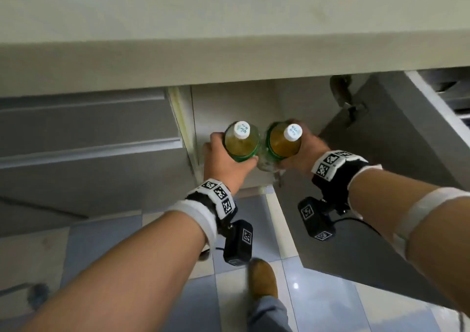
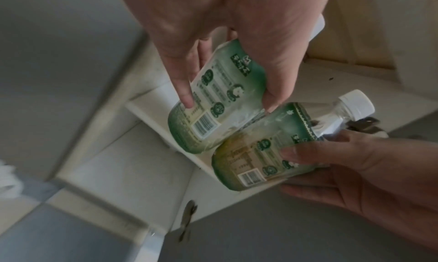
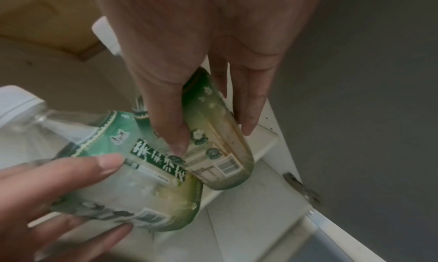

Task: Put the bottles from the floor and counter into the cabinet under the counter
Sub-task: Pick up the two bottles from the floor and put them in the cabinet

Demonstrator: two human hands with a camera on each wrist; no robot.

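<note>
Two plastic bottles with white caps, green labels and yellowish liquid are held side by side at the open cabinet [image 1: 254, 102] under the counter [image 1: 229, 39]. My left hand [image 1: 223, 153] grips the left bottle [image 1: 241, 143] around its body. My right hand [image 1: 302, 151] grips the right bottle [image 1: 283, 142] the same way. In the left wrist view my left hand [image 2: 227, 105] holds the left bottle [image 2: 218, 101] tilted above the cabinet's white front ledge [image 2: 151, 112], touching the right bottle [image 2: 267, 151]. In the right wrist view my right hand [image 3: 213, 137] holds the right bottle [image 3: 213, 134] beside the left bottle [image 3: 132, 172].
The grey cabinet door [image 1: 394, 153] stands swung open on the right, its hinge [image 1: 340, 90] near the top. Closed grey drawer fronts [image 1: 89, 133] fill the left. My shoe [image 1: 263, 278] stands on the blue and white tiled floor [image 1: 318, 293] below.
</note>
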